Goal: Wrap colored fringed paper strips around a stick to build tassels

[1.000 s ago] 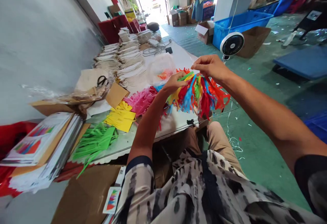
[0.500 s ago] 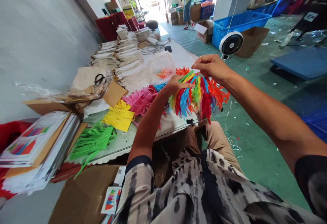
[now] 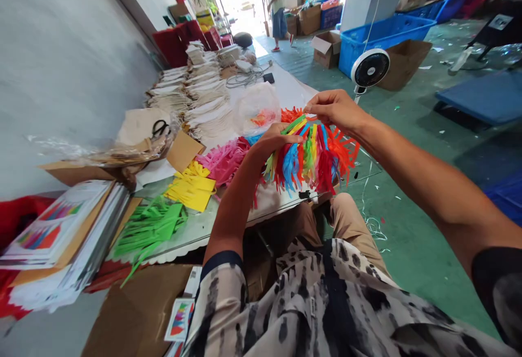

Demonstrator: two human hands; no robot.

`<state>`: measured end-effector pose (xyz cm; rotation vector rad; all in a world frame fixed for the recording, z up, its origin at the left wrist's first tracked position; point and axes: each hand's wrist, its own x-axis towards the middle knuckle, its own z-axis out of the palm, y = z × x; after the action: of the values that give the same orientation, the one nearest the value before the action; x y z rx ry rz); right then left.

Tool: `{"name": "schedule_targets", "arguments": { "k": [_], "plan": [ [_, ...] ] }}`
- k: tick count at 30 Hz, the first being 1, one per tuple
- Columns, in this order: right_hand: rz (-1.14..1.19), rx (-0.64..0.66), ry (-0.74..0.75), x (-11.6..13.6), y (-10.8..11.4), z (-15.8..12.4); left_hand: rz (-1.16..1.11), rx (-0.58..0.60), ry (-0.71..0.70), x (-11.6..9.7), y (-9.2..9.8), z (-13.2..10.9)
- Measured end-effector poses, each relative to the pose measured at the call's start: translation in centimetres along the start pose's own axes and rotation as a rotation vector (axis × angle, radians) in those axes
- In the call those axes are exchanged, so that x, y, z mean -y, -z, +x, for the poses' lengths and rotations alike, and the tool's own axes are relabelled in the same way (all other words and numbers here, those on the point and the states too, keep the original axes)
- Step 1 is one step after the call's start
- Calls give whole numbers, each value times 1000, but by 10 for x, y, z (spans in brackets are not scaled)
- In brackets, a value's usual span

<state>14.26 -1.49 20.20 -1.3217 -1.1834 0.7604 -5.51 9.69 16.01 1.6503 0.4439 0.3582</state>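
My left hand point(image 3: 276, 137) is closed round the upper left of a bundle of multicoloured paper tassels point(image 3: 292, 162), its thumb along the top. Green, yellow, red and blue fringes hang from it over the table's front edge. Just above the bundle, at its right, my right hand point(image 3: 333, 108) is closed in a pinch; what lies between its fingertips is too small to make out. Orange fringed paper point(image 3: 292, 113) shows behind the hands. Left of my left forearm lie pink fringed paper point(image 3: 224, 162), yellow fringed paper point(image 3: 192, 187) and green fringed paper point(image 3: 153, 225).
Behind the tassels sits a clear plastic bag point(image 3: 256, 104). Stacked off-white bundles point(image 3: 207, 93) fill the table's far left. Scissors point(image 3: 160, 127) rest on wrapping at left, near printed sheets point(image 3: 61, 221). A white fan point(image 3: 370, 68) stands at right. A person point(image 3: 279, 12) walks near the doorway.
Both hands and the tassels have shifted slightly left, the right hand still pinching. In the background, the person has moved left toward the doorway.
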Motion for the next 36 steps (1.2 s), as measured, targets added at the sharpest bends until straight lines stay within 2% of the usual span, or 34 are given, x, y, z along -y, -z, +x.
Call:
{"name": "schedule_targets", "arguments": {
  "k": [14,20,26,31,36],
  "plan": [
    [-4,29,-33,-4,-3,4,17,-1,-30,-3,5,-8],
    [75,26,-116,1,-9,4,6,8,-92,4,9,-2],
    [127,-6,-140,5,-13,7,-29,13,-94,10,14,4],
    [157,-4,-112,5,-15,10,-24,-20,-108,11,9,4],
    [151,3,-96,6,-16,9,-64,7,-134,11,2,3]
  ]
}}
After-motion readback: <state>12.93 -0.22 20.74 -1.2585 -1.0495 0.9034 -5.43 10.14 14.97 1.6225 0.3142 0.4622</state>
